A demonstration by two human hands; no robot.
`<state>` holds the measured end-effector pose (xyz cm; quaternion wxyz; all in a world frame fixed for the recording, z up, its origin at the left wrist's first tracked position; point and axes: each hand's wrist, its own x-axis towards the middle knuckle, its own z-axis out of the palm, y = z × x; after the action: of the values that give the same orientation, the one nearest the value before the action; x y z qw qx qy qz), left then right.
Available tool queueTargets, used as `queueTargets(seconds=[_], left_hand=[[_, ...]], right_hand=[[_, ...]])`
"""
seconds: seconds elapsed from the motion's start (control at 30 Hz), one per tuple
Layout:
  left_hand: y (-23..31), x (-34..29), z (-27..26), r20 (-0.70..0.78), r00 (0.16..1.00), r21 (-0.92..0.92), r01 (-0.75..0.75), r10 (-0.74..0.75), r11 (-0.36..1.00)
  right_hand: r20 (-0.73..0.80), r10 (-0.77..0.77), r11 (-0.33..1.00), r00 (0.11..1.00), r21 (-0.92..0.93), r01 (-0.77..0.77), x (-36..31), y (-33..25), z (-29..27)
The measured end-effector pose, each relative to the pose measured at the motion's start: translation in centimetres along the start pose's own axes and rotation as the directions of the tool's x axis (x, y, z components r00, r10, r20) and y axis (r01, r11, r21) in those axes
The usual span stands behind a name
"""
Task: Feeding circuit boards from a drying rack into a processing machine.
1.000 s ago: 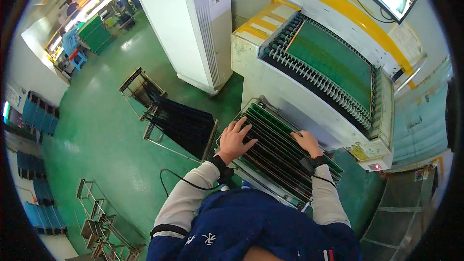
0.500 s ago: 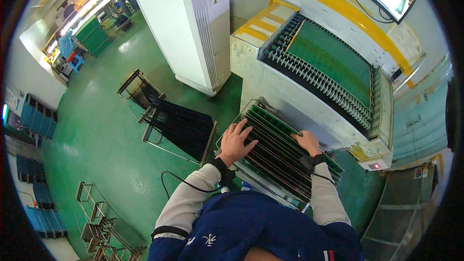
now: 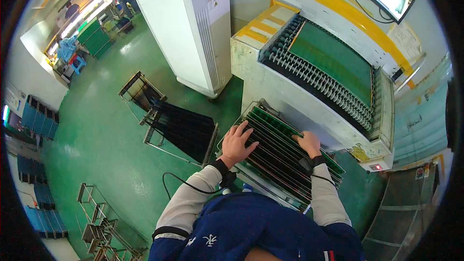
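1. Our boards (image 3: pixel 278 157) stand on edge inside the rack (image 3: pixel 268 188).
2. Our left hand (image 3: pixel 235 143) is spread, gripping nothing, by its left edge; our right hand (image 3: pixel 307 143) curls at its far edge, grasp unclear.
3. We'd best handle only rims, gently.

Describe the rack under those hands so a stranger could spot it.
Find the big white machine with yellow tape. Right in front of it stands the rack. Unlike the dark-filled rack to its left, it shows bright green boards nearest the machine.

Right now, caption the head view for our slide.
Left hand and right hand at racked panels beside a roller machine.
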<state>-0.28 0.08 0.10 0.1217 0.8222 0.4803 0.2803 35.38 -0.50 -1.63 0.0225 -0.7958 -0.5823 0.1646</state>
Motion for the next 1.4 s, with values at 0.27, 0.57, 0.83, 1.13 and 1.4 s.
queueTargets(seconds=[0.27,0.57,0.83,1.13,1.4], left_hand=[[0.1,-0.01,-0.07,-0.01,1.0,0.027,-0.002,0.002,1.0],[0.27,-0.06,-0.14,0.001,1.0,0.004,0.02,-0.02,1.0],[0.16,-0.12,-0.02,-0.009,1.0,0.007,0.021,-0.02,1.0],[0.19,-0.1,-0.09,-0.043,0.999,0.032,-0.004,0.005,0.999],[0.17,-0.09,-0.08,-0.036,0.999,0.03,-0.002,0.003,1.0]], right_hand=[[0.008,0.01,1.0,1.0,-0.021,-0.01,0.06,-0.14,0.0],[0.013,0.019,1.0,1.0,0.004,-0.019,-0.02,-0.21,-0.14],[-0.02,0.023,1.0,1.0,0.011,-0.023,-0.41,-0.57,-0.36],[-0.019,0.021,1.0,1.0,0.014,-0.02,-0.49,-0.54,-0.34],[-0.026,0.026,1.0,0.999,0.01,-0.026,-0.23,-0.34,0.08]])
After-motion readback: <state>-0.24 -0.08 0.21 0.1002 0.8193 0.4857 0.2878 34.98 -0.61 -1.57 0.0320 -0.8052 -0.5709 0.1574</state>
